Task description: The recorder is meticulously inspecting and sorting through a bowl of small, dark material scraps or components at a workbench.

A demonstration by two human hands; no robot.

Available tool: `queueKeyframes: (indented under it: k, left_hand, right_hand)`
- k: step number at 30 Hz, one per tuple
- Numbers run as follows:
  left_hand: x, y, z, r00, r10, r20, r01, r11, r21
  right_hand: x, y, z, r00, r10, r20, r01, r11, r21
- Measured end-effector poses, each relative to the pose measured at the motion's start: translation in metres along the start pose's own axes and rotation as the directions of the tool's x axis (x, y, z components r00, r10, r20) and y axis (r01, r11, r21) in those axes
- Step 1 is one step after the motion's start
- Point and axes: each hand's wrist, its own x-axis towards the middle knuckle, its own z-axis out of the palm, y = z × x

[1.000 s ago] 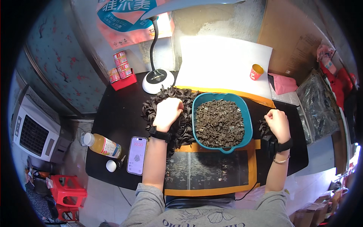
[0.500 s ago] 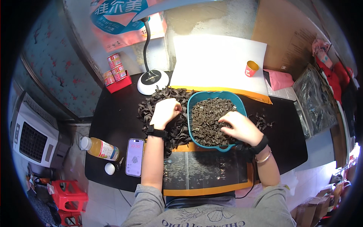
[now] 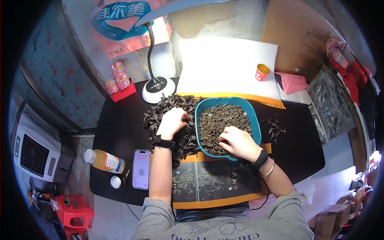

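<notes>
My right hand is over the near part of the teal basin, its bent fingertips down among the small dark pieces; whether they pinch one piece or only touch, I cannot tell. My left hand is above the pile of dark flat strips, just beside the basin on its left, with fingers curled inward – if a strip is inside them, I cannot see it. For good work here, I judge that a light pinch with thumb and forefinger suits better than a full grasp, because the pieces lie loose and tangle of many could come up together. The wrist should pass above the basin's rim without pushing it, since the pile lies close. It is also wise to leave the small heap of dark strips, on the table at right, apart from the basin – mixed pieces would be hard to separate.
</notes>
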Motion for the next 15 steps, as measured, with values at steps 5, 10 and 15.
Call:
queueKeyframes:
  k: [5, 10, 15]
  left_hand:
    - [0.007, 0.003, -0.006, 0.989, -0.105, 0.103, 0.106, 0.994, -0.001]
    - [0.006, -0.008, -0.004, 0.995, -0.075, 0.062, 0.072, 0.996, 0.049]
    - [0.009, 0.005, -0.012, 1.0, -0.012, -0.022, 0.014, 0.991, 0.13]
  right_hand:
    - [0.001, -0.008, -0.017, 0.981, 0.168, -0.093, -0.149, 0.972, 0.183]
    - [0.001, -0.005, -0.026, 0.923, 0.379, -0.062, -0.316, 0.841, 0.44]
    - [-0.002, 0.001, -0.033, 0.914, 0.399, -0.076, -0.31, 0.806, 0.505]
